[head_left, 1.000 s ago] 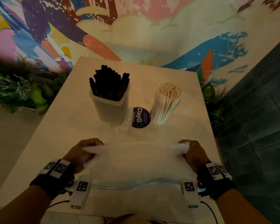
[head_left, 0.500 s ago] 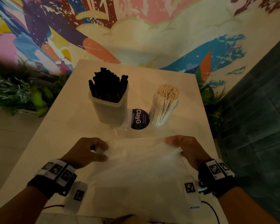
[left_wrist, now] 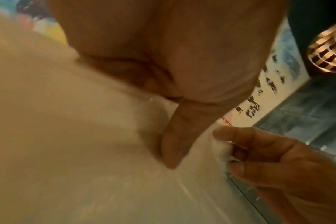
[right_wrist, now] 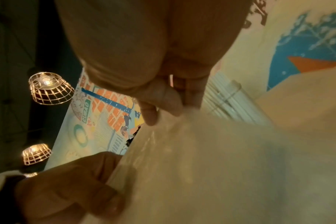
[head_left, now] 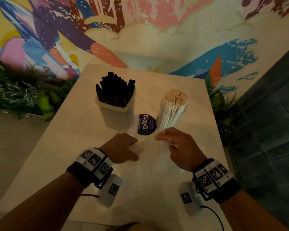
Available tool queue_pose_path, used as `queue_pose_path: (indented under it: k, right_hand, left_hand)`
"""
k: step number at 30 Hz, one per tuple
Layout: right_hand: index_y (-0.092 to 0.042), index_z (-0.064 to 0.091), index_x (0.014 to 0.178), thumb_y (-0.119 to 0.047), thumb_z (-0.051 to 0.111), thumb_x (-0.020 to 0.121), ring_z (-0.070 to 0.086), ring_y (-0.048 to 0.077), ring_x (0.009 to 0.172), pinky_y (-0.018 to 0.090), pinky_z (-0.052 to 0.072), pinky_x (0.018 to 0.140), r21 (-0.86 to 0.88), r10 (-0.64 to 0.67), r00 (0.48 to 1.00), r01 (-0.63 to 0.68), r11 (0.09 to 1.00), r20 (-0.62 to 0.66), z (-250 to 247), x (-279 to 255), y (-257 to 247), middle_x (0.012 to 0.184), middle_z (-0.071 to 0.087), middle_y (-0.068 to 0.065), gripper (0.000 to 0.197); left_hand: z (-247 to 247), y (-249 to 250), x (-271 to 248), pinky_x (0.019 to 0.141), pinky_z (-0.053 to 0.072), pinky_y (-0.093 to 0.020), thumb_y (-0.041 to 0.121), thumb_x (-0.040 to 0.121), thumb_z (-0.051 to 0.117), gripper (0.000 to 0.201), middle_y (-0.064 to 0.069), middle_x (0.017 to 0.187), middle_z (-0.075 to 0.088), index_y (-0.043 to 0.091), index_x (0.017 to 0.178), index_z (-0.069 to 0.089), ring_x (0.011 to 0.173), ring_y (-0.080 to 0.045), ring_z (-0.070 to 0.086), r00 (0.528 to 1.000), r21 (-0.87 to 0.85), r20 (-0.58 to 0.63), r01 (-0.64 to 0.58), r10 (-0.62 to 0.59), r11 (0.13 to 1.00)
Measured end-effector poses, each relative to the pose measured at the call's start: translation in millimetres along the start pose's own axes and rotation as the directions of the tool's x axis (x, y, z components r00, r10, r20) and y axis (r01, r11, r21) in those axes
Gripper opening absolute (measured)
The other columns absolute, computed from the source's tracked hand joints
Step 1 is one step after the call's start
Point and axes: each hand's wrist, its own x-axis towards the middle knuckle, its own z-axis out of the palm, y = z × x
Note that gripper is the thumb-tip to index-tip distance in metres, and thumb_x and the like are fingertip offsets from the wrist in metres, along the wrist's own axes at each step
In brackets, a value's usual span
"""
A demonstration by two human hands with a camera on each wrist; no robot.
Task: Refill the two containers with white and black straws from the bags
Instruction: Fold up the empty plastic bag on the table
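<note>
A square tub of black straws [head_left: 115, 104] and a round clear container packed with white straws [head_left: 173, 110] stand mid-table. Just in front of them I hold an empty clear plastic bag [head_left: 149, 153], folded narrow between my hands. My left hand [head_left: 132, 145] grips its left side with curled fingers. My right hand [head_left: 163, 139] pinches its top right edge. The right wrist view shows the thumb and fingers [right_wrist: 163, 106] closed on the film [right_wrist: 211, 166], with the white straws [right_wrist: 226, 100] just behind. In the left wrist view my thumb [left_wrist: 175, 144] lies against the bag [left_wrist: 86, 151].
A round purple ClayGo sticker [head_left: 146, 124] lies between the containers. The pale table [head_left: 65, 164] ends against a painted mural wall. Plants [head_left: 23, 97] flank its left and right sides. Dark tiles [head_left: 265, 147] lie to the right. Wire lamps [right_wrist: 50, 89] hang overhead.
My hands have come together from the bag's wide-apart corners, gathering it into a narrow fold. Both moved forward toward the containers. The zip edge no longer shows.
</note>
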Motion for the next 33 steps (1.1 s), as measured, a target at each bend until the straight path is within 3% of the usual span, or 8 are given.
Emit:
queue_pose_path:
  k: [5, 8, 12, 15, 18, 24, 29, 33]
  right_hand:
    - [-0.017, 0.07, 0.102, -0.016, 0.062, 0.082, 0.058, 0.007, 0.097, 0.018, 0.045, 0.087, -0.08, -0.078, 0.913, 0.05, 0.996, -0.401, -9.4, -4.9, -9.4, 0.105, 0.064, -0.002, 0.022]
    - [-0.026, 0.068, 0.106, -0.042, 0.066, 0.084, 0.063, 0.004, 0.083, 0.028, 0.054, 0.081, 0.151, 0.248, 0.963, -0.231, 0.961, -0.105, 9.3, -10.2, -25.2, 0.097, 0.068, -0.01, 0.027]
    - [-0.029, 0.034, 0.145, -0.068, 0.075, 0.058, 0.051, 0.015, 0.119, 0.036, 0.046, 0.099, 0.375, 0.621, 0.742, -0.666, 0.645, 0.252, 36.3, -10.1, -3.7, 0.136, 0.045, -0.007, 0.103]
    - [-0.012, 0.062, 0.122, -0.036, 0.074, 0.072, 0.067, 0.027, 0.103, 0.041, 0.055, 0.088, 0.739, 0.533, 0.716, -0.634, 0.228, 0.45, 47.3, -13.7, 0.8, 0.119, 0.067, 0.012, 0.056]
    - [0.001, 0.071, 0.1, -0.014, 0.067, 0.078, 0.07, 0.03, 0.083, 0.037, 0.059, 0.073, 0.804, 0.527, 0.719, -0.586, 0.107, 0.454, 46.6, -13.5, -2.0, 0.095, 0.072, 0.018, 0.027]
    - [-0.002, 0.07, 0.093, 0.006, 0.063, 0.082, 0.065, 0.028, 0.075, 0.037, 0.058, 0.071, 0.78, 0.598, 0.735, -0.562, 0.275, 0.319, 39.9, -2.9, 2.2, 0.083, 0.07, 0.016, 0.016]
    - [-0.005, 0.073, 0.085, 0.016, 0.062, 0.077, 0.064, 0.033, 0.08, 0.042, 0.057, 0.078, 0.817, 0.586, 0.754, -0.518, 0.253, 0.297, 35.7, -1.0, 3.1, 0.084, 0.07, 0.018, 0.025]
    - [-0.012, 0.075, 0.057, 0.014, 0.068, 0.063, 0.065, 0.021, 0.06, 0.026, 0.056, 0.055, 0.878, 0.48, 0.833, -0.421, 0.226, 0.276, 31.6, -2.8, -7.2, 0.062, 0.07, 0.006, 0.027]
  left_hand:
    - [5.7, -1.3, -1.5, 0.072, 0.058, -0.036, 0.013, 0.079, 0.069, 0.02, -0.005, 0.092, 0.071, 0.016, 0.099, 0.068, 0.077, -0.02, 0.068, 0.984, -0.494, -0.125, 0.048, -0.126, 0.868]
    - [5.5, 0.6, -10.6, 0.077, 0.057, -0.049, 0.002, 0.082, 0.064, 0.026, -0.015, 0.1, 0.071, 0.011, 0.105, 0.068, 0.089, -0.036, 0.068, 0.996, -0.841, 0.063, 0.086, -0.062, 0.534]
    - [9.4, 1.2, -13.3, 0.068, 0.058, -0.046, 0.003, 0.079, 0.059, 0.023, -0.021, 0.096, 0.069, 0.003, 0.101, 0.066, 0.081, -0.035, 0.068, 0.991, -0.971, 0.132, 0.128, 0.004, 0.204]
    - [17.2, -7.0, -9.1, 0.063, 0.057, -0.046, 0.006, 0.077, 0.058, 0.024, -0.022, 0.089, 0.069, 0.0, 0.099, 0.067, 0.074, -0.035, 0.068, 0.983, -0.982, 0.183, 0.182, 0.012, 0.057]
    - [23.1, -13.6, -6.8, 0.067, 0.058, -0.042, 0.01, 0.075, 0.066, 0.028, -0.021, 0.089, 0.07, 0.0, 0.1, 0.067, 0.074, -0.032, 0.068, 0.985, -0.983, 0.173, 0.173, -0.014, 0.059]
    - [24.5, -25.0, -6.0, 0.085, 0.051, -0.059, 0.008, 0.072, 0.075, 0.038, -0.02, 0.105, 0.069, 0.006, 0.109, 0.066, 0.094, -0.039, 0.066, 0.991, -0.91, 0.091, 0.123, -0.099, 0.397]
    - [19.3, -33.9, -9.0, 0.083, 0.054, -0.053, 0.024, 0.067, 0.076, 0.052, -0.015, 0.112, 0.067, 0.014, 0.117, 0.062, 0.101, -0.036, 0.065, 0.99, -0.928, 0.141, 0.134, -0.006, 0.348]
    - [15.7, -35.4, -8.0, 0.055, 0.057, -0.032, -0.003, 0.084, 0.053, 0.023, -0.017, 0.078, 0.07, 0.004, 0.069, 0.07, 0.066, -0.028, 0.068, 0.996, -0.971, 0.063, 0.076, -0.061, 0.229]
